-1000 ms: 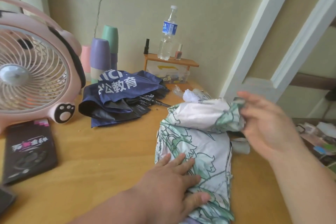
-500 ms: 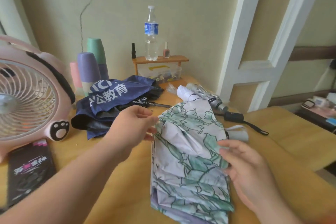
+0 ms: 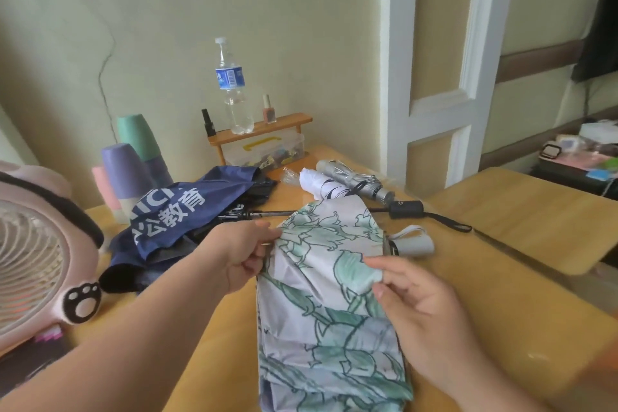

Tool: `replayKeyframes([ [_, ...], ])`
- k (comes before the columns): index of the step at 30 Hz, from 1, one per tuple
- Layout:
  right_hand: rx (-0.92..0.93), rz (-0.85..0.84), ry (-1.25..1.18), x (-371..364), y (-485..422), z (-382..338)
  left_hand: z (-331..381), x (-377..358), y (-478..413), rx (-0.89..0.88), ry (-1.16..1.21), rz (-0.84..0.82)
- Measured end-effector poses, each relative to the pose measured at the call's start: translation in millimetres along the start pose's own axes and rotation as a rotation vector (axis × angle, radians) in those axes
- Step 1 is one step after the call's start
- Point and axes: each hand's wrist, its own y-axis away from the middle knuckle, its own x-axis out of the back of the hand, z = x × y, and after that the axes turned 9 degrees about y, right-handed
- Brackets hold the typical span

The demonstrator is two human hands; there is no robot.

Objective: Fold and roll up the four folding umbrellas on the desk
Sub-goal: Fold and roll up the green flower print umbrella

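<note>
Pale lilac folding umbrella with green leaf print lying lengthwise on the orange-yellow wooden bench, right in the middle, canopy loose and creased. Left hand pinching the fabric's left edge near the top, fingers closed on it. Right hand gripping a fold on the right side, thumb and fingers closed on the cloth. Grey handle poking out to the right, just beside the fabric. Navy blue umbrella with white lettering sprawled unfolded to the left, behind the left hand. Silver-grey rolled umbrella further back, with a white one touching it, probably rolled too, hard to tell. Pink desk fan with a paw print at far left.
</note>
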Motion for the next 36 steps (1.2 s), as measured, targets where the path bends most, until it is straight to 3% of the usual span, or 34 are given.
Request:
replayKeyframes([
  [5,-0.089,0.015,-0.107,11,-5,-2,-28,16,27,-0.087,0.114,-0.149],
  [11,-0.080,-0.163,0.013,8,-2,-3,-47,34,34,-0.174,0.122,-0.102],
  [16,-0.042,-0.056,0.080,0,3,3,-49,34,33,-0.255,-0.092,-0.058],
  [20,-0.071,0.081,0.076,2,1,-1,-50,27,36,-0.480,-0.356,0.114],
  [23,-0.059,0.019,-0.007,4,2,-7,-53,23,44,-0.609,-0.432,0.071],
  [26,-0.030,-0.027,0.029,3,4,-14,-54,21,47,-0.604,-0.382,-0.009],
  [30,-0.061,0.136,-0.027,1,1,-5,-55,22,41,-0.586,-0.327,0.011],
  [33,-0.146,0.254,-0.198,-2,-6,2,-54,31,39,-0.519,-0.017,-0.052],
  [36,-0.209,0.240,-0.311,-2,-9,-2,-55,46,38,-0.470,0.236,-0.119],
])
